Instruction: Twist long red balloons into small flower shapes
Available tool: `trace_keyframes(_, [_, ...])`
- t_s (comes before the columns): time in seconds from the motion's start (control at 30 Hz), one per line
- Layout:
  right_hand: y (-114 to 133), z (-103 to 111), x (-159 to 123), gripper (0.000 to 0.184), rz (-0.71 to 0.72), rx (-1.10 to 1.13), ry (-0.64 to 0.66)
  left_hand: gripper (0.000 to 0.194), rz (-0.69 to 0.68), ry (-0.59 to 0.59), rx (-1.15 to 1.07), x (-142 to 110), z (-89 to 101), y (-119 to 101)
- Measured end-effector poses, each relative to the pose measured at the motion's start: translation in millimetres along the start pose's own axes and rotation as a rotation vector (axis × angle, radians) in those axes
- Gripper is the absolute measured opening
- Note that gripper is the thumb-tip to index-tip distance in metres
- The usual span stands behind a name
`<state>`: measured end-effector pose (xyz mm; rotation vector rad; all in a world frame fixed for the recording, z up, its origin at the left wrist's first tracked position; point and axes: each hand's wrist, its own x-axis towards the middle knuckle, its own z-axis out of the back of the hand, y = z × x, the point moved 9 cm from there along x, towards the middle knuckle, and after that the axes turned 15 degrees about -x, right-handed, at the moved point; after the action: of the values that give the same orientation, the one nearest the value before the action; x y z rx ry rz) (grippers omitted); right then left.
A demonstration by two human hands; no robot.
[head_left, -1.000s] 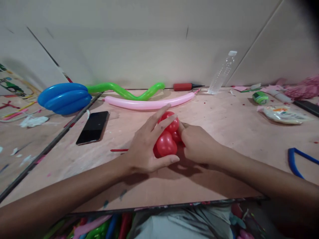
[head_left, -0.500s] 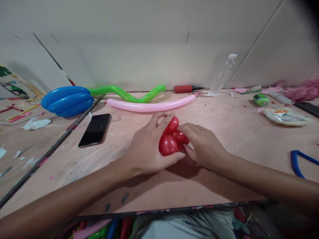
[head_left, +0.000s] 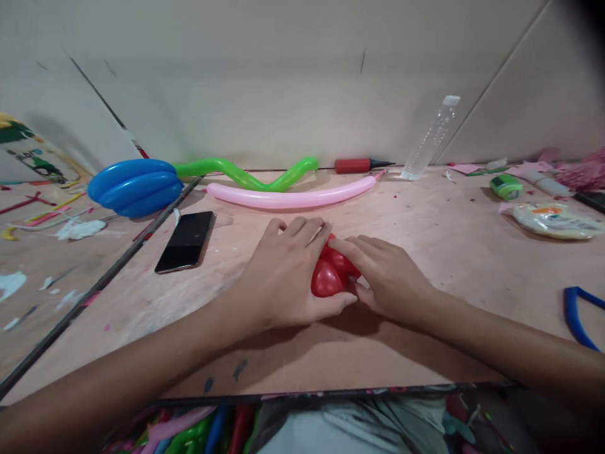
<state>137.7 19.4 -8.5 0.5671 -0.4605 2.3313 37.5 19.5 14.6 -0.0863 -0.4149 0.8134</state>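
Hands [head_left: 338, 274] closed around red balloon [head_left: 327, 279], grip snug both sides; bare tabletop [head_left: 293, 362] toward near edge.

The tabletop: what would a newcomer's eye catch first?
Probably the glossy blue balloon bundle, at the back left. Next, the red balloon cluster between the left hand and right hand, with the long pink balloon lying beyond them.
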Motion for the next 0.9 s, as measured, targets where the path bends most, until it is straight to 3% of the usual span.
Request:
trace_keyframes(0.1, [-3, 1, -2, 0.048, -0.024, 0.078, -0.040, 0.085, -0.006, 0.010, -0.046, -2, -2.4, 0])
trace_keyframes(0.33, [-4, 2, -9, 0.058, -0.026, 0.206, -0.109, 0.103, -0.047, -0.019, -0.116, -13, -3.3, 3])
trace_keyframes(0.5, [-9, 5, -11, 0.058, -0.055, 0.325, -0.158, 0.107, -0.086, -0.146, -0.252, -19, 9.9, 5])
trace_keyframes(0.6, [-11, 5, -9, 0.050, -0.069, 0.295, -0.130, 0.113, -0.071, -0.224, -0.442, -23, 16.4, 15])
trace_keyframes(0.73, [-6, 7, -8, 0.042, -0.009, 0.192, -0.117, 0.089, 0.073, -0.309, -0.774, -25, 15.7, 38])
trace_keyframes(0.9, [0, 9, -9, 0.048, 0.038, 0.163, -0.140, 0.055, 0.135, -0.386, -0.751, -30, 17.7, 38])
